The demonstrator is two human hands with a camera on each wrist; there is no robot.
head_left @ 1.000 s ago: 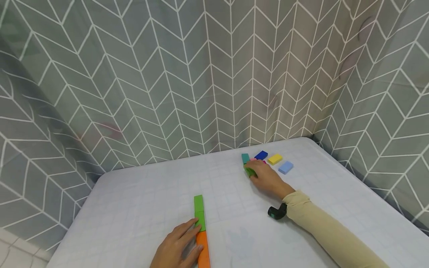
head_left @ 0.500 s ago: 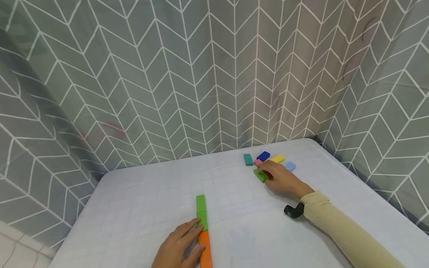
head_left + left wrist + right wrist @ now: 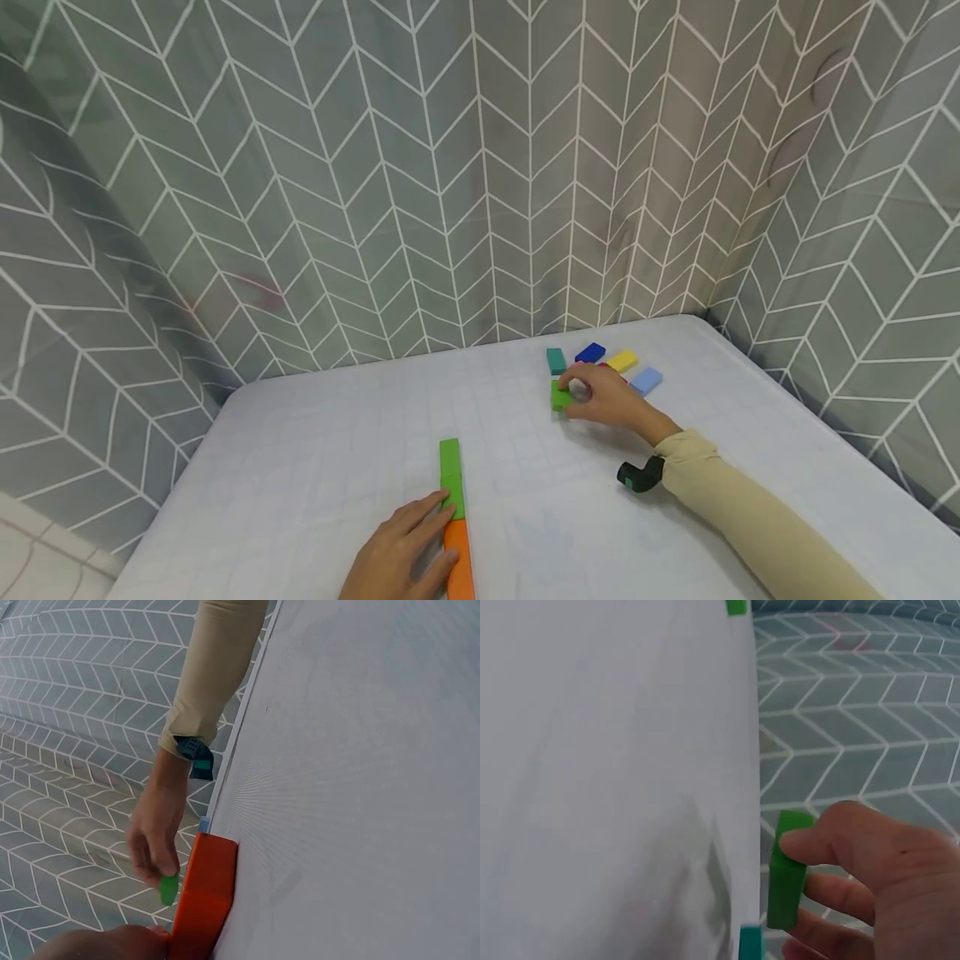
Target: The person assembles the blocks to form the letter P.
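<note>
Head view first: nearest me, left of the middle of the white-covered table (image 3: 337,475), the left hand (image 3: 399,550) lies with its fingers spread, thumb on an orange block (image 3: 460,562) and fingertips on the lower green block (image 3: 453,498) next to it. The upper green block (image 3: 449,457) continues that line, pointing toward the far edge.

Farther off, a beige sleeve (image 3: 757,508) reaches in from the near right, a black device (image 3: 641,475) at its cuff. Beyond it the right hand (image 3: 606,402), toward the far right corner, pinches another green block (image 3: 560,397) between thumb and fingers; the right wrist view shows a slip of curtain between that block and the cloth.

Just beyond that hand, a light blue block (image 3: 647,381) lies nearest the right edge, with a yellow block (image 3: 622,361) beside it. A reddish piece (image 3: 603,365) is mostly hidden behind the knuckles. By the far edge lie a teal block (image 3: 555,361) and a dark blue block (image 3: 590,353). Past them hangs a grey curtain (image 3: 480,167) patterned with white lines.
</note>
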